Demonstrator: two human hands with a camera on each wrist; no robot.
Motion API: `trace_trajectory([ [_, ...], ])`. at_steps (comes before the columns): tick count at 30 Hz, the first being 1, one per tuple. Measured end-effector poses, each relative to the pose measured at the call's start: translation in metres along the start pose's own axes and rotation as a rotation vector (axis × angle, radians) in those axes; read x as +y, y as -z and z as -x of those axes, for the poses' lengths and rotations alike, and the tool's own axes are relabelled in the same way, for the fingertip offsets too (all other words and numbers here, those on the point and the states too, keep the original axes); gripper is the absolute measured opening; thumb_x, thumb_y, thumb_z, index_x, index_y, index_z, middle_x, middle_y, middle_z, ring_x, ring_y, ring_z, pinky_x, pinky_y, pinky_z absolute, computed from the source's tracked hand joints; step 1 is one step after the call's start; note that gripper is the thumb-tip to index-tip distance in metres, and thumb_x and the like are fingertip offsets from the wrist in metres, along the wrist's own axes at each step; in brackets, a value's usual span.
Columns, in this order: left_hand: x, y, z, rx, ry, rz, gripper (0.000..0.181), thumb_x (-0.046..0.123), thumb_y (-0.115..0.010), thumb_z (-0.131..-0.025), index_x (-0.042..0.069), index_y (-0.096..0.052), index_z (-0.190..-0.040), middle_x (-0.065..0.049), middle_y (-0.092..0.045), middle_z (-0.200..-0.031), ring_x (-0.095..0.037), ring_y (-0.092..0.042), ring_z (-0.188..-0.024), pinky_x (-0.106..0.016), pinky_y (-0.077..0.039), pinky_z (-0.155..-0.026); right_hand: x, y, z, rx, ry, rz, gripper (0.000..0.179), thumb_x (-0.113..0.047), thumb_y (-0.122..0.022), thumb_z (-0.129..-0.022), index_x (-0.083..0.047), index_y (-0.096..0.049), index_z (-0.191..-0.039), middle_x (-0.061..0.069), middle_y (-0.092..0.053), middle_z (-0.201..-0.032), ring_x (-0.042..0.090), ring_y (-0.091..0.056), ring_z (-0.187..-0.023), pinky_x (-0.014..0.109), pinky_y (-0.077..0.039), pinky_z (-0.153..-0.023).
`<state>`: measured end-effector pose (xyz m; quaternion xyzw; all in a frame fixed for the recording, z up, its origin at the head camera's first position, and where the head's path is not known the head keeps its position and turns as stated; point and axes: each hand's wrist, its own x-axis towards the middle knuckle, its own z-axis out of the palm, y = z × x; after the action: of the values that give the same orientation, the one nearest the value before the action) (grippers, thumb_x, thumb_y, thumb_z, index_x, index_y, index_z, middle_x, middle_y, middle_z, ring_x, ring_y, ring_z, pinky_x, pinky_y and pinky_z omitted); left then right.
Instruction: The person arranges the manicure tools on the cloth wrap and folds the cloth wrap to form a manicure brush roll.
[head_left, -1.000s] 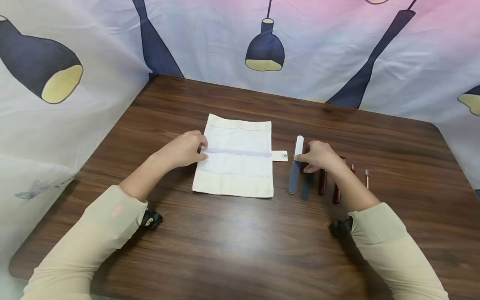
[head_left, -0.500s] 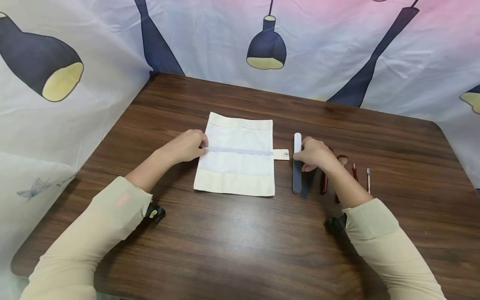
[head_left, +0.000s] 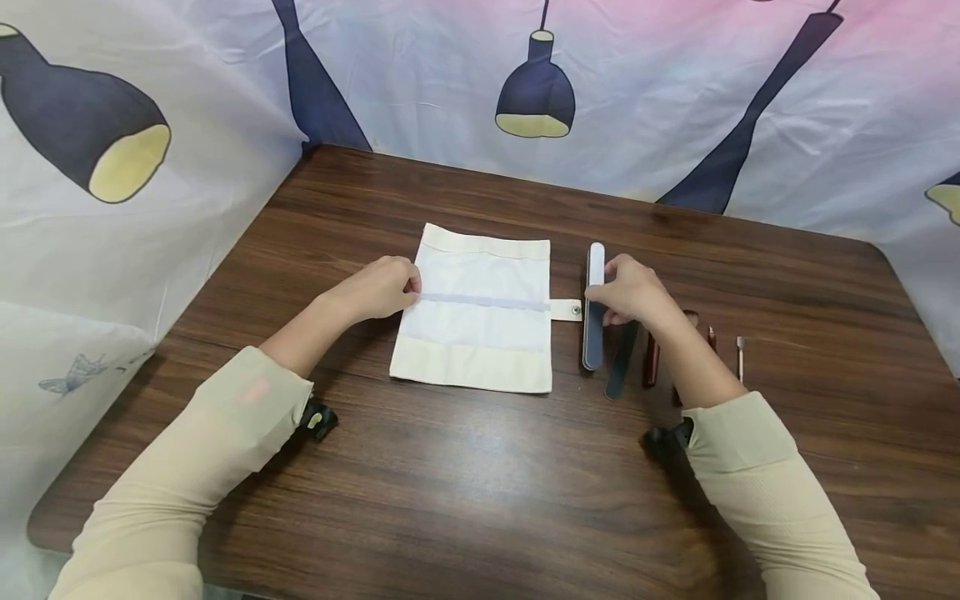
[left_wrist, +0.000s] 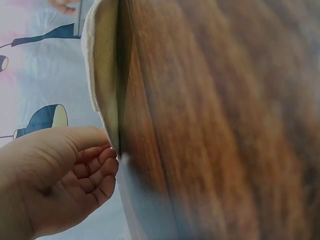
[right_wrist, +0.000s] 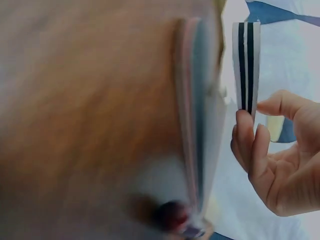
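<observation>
A cream cloth tool roll (head_left: 480, 325) lies unfolded on the table, its snap tab (head_left: 566, 310) pointing right. My left hand (head_left: 378, 287) pinches the roll's left edge between thumb and fingers; the left wrist view shows that edge (left_wrist: 104, 75) slightly raised. With thumb and fingertips, my right hand (head_left: 633, 292) holds a grey-and-white nail file (head_left: 592, 342) just right of the tab. Edge-on in the right wrist view, the file (right_wrist: 246, 65) shows black and white layers. A darker nail file (head_left: 621, 367) lies on the table beneath the right hand.
To the right of the files are a dark red handle (head_left: 651, 362), a small red tool (head_left: 712, 337) and a thin light-coloured stick tool (head_left: 741, 358). The right forearm partly covers this row. A printed fabric curtain (head_left: 450, 100) borders the table's back and left.
My right hand has gripped the grey-and-white nail file and moved it up and away from the darker one. The left hand stays at the roll's edge.
</observation>
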<state>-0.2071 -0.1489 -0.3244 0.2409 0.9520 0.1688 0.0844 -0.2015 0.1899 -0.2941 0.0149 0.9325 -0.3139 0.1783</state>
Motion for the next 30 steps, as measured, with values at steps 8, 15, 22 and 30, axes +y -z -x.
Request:
trace_trajectory([
  [8, 0.002, 0.000, 0.002, 0.001, 0.015, -0.016, 0.008, 0.004, -0.057, -0.085, 0.000, -0.062, -0.089, -0.009, -0.054, -0.085, -0.024, -0.049, -0.079, -0.037, -0.041, -0.072, -0.032, 0.004, -0.017, 0.147, 0.020, -0.166, 0.052, -0.021, -0.056, -0.085, 0.002, -0.033, -0.125, 0.019, -0.061, -0.085, 0.026, -0.066, -0.065, 0.035, -0.054, -0.062],
  [15, 0.006, 0.001, 0.003, -0.020, 0.032, -0.024, 0.011, 0.005, -0.057, -0.085, -0.002, -0.061, -0.093, -0.010, -0.054, -0.086, -0.024, -0.050, -0.081, -0.038, -0.042, -0.073, -0.070, -0.008, -0.041, 0.236, 0.032, -0.319, 0.048, -0.019, -0.057, -0.084, -0.003, -0.034, -0.122, 0.018, -0.058, -0.098, 0.019, -0.065, -0.060, 0.031, -0.053, -0.064],
  [22, 0.004, -0.001, 0.005, 0.007, 0.023, -0.003, 0.012, 0.004, -0.058, -0.084, -0.002, -0.060, -0.094, -0.010, -0.053, -0.086, -0.024, -0.049, -0.081, -0.037, -0.041, -0.072, -0.106, -0.036, -0.067, 0.353, 0.005, -0.466, 0.046, -0.017, -0.060, -0.083, -0.007, -0.036, -0.120, 0.014, -0.060, -0.093, 0.021, -0.066, -0.062, 0.028, -0.053, -0.060],
  [30, 0.004, -0.001, 0.006, 0.045, 0.002, 0.006, 0.013, 0.004, -0.058, -0.085, -0.003, -0.060, -0.095, -0.010, -0.053, -0.088, -0.023, -0.048, -0.081, -0.037, -0.041, -0.073, -0.136, -0.071, -0.082, 0.375, 0.016, -0.595, 0.048, -0.013, -0.063, -0.082, -0.007, -0.036, -0.121, 0.014, -0.064, -0.086, 0.024, -0.067, -0.063, 0.027, -0.052, -0.054],
])
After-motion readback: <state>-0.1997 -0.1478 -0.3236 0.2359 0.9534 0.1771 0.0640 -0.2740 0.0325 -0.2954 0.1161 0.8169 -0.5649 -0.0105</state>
